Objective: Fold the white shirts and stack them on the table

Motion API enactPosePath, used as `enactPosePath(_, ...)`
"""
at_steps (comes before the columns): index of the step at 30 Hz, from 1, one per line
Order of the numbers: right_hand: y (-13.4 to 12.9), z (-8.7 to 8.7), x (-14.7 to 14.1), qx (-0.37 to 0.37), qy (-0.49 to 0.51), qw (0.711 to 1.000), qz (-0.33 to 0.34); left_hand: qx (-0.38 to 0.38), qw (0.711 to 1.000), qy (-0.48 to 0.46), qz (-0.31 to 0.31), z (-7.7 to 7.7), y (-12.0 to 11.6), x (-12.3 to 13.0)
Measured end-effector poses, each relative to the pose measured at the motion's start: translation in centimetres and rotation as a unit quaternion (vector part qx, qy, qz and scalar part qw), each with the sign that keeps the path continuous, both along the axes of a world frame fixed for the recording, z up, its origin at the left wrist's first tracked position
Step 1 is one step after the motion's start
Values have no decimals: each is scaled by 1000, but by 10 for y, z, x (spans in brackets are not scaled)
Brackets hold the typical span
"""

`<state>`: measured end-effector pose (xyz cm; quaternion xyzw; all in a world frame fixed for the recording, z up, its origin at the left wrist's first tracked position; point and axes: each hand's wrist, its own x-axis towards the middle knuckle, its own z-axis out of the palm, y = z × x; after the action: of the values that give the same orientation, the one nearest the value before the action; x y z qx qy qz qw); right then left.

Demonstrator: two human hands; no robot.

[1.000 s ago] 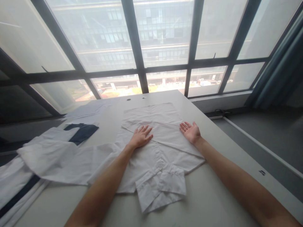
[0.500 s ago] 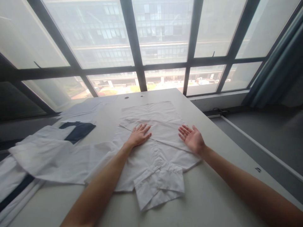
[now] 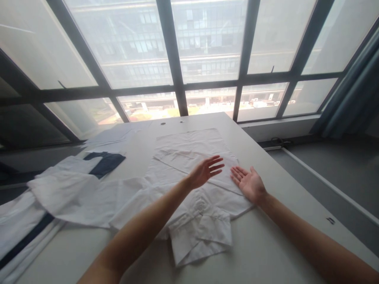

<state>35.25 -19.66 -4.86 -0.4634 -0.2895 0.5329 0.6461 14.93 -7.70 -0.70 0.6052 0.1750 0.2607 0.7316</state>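
A white shirt (image 3: 189, 146) lies spread on the white table (image 3: 254, 244), with creases across its middle and a gathered, folded part (image 3: 201, 236) at the near end. Over the shirt's middle is my left hand (image 3: 205, 171), fingers apart and pointing right, holding nothing. My right hand (image 3: 248, 184) is at the shirt's right edge, palm turned up, fingers stretched and nothing in it. Whether either hand touches the cloth is hard to tell. One white sleeve (image 3: 127, 197) stretches left beneath my left forearm.
White garments (image 3: 59, 185) and a dark blue cloth (image 3: 108, 165) lie in a heap on the left. A small dark item (image 3: 331, 221) rests near the table's right edge. Large windows (image 3: 207, 39) stand behind the table, and a blue-grey curtain (image 3: 345, 90) hangs at right.
My left hand has moved right from the shirt's left-middle toward my right hand, turning onto its side. The gathered cloth near the collar is bunched differently. The view has shifted slightly.
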Motion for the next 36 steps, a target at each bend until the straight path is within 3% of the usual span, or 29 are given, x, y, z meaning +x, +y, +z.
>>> enactPosePath(2,0,-3,0,8,-9,1000,-3,-126,990,-26,-56,-8,-3,23)
enactPosePath(4,0,-5,0,10,-12,1000,-7,-194,979,-1,-62,-15,11,34)
enactPosePath(8,1,-5,-1,-2,27,999,-20,-179,980,77,-51,-15,66,7)
enactPosePath(10,1,-4,-2,-7,42,999,-20,-144,985,99,12,-9,97,-23)
enactPosePath(12,2,-3,-2,-11,58,998,-20,-138,981,72,114,-4,125,-55)
enactPosePath(15,2,-2,-3,-18,91,995,-26,-130,939,35,315,2,159,-90)
enactPosePath(18,2,-2,-4,-20,119,992,-34,-106,905,26,412,7,175,-98)
enactPosePath(20,2,-1,-4,-20,138,989,-41,-88,903,17,420,9,171,-87)
enactPosePath(22,2,1,-5,-23,157,986,-48,-16,913,47,404,8,153,-67)
enactPosePath(23,1,2,-6,-27,170,984,-53,66,919,97,377,6,139,-55)
enactPosePath(24,1,3,-6,-31,185,980,-58,180,905,172,343,3,122,-43)
enactPosePath(27,0,6,-6,-41,236,968,-75,279,894,208,283,-10,62,-13)
enactPosePath(29,1,7,-6,-41,254,963,-81,471,825,277,147,-18,26,-1)
enactPosePath(31,1,7,-6,-40,260,961,-84,571,747,333,73,-24,2,4)
enactPosePath(33,2,6,-6,-39,257,962,-87,606,697,377,64,-27,-6,4)
enactPosePath(36,2,5,-6,-40,244,965,-87,595,670,433,100,-30,2,2)
